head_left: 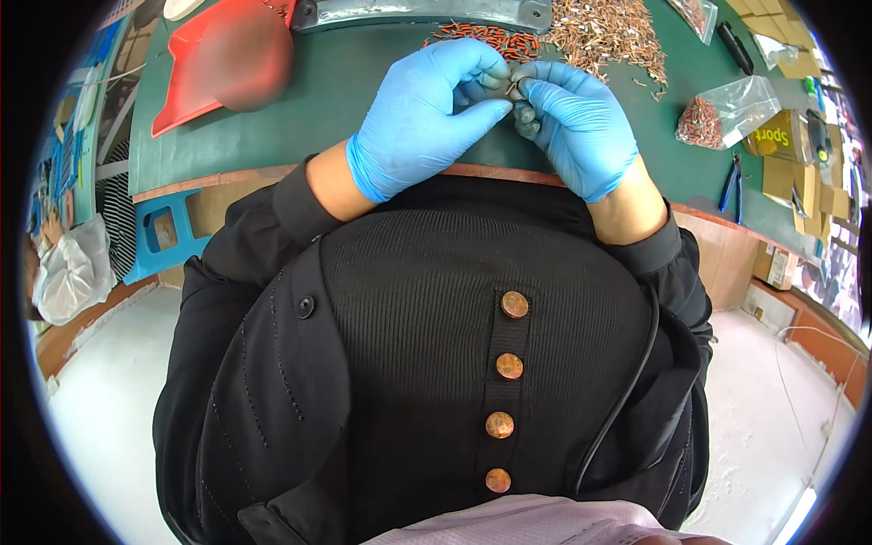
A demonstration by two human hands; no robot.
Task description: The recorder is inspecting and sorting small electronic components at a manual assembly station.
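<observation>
Small copper-coloured terminal (511,84) pinched between fingertips of left hand (427,113) and right hand (572,123), both in smooth blue gloves; loose terminal pile (604,36) on green mat (300,109).

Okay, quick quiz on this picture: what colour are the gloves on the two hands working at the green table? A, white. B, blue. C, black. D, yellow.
B: both the left hand and the right hand wear blue gloves, their fingers meeting over a small part above the green table.
</observation>
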